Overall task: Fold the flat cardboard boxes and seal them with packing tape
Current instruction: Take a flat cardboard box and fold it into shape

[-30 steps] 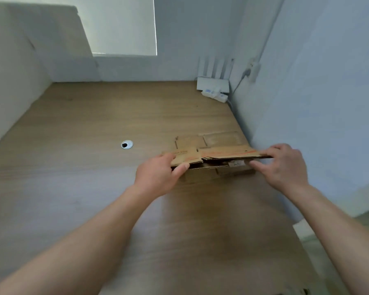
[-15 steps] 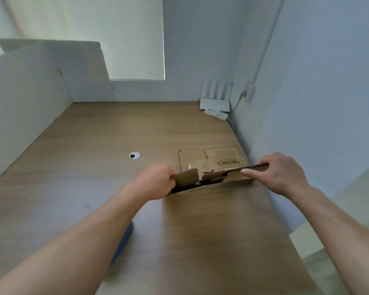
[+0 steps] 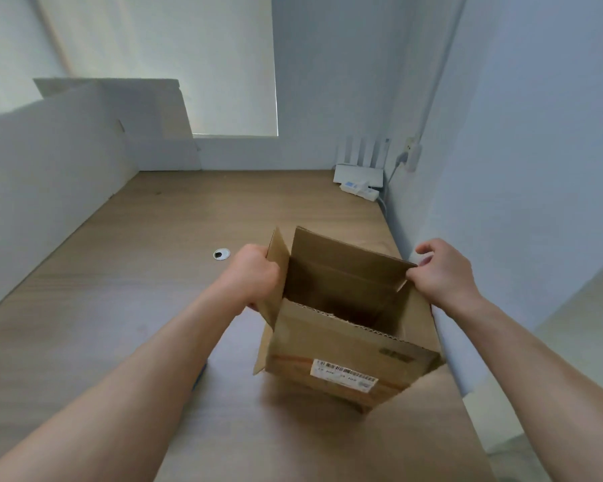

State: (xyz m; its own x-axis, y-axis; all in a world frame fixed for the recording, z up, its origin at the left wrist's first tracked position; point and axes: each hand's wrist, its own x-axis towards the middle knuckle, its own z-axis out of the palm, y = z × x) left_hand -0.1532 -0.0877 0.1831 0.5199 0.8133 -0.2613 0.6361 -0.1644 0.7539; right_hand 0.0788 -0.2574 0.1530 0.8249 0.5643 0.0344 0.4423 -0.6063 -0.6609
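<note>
1. Brown corrugated cardboard box (image 3: 345, 346) stood opened into a tube over the near right part of the wooden worktop (image 3: 136, 307), close to the wall. Its open end tilted toward the camera, with a white barcode label (image 3: 343, 375) on the near panel. Whether its lower end touched the worktop could not be told.
2. The left hand (image 3: 255, 276) gripped the upright left flap (image 3: 277, 273), fingers curled round it. The right hand (image 3: 442, 273) pinched the right corner of the far flap (image 3: 345, 252). The hands were well apart, one at each side of the opening.
3. Judging from this, the step in hand was squaring up the box: the walls were spread, but the visible flaps stood unfolded and bore no tape.
4. The next move would likely call for folding one end's flaps inward, holding them flush, then taping the seam. No tape roll was in view, so one would have to be fetched.
5. A white router (image 3: 359, 173) sat at the far right corner, well apart from the box.
</note>
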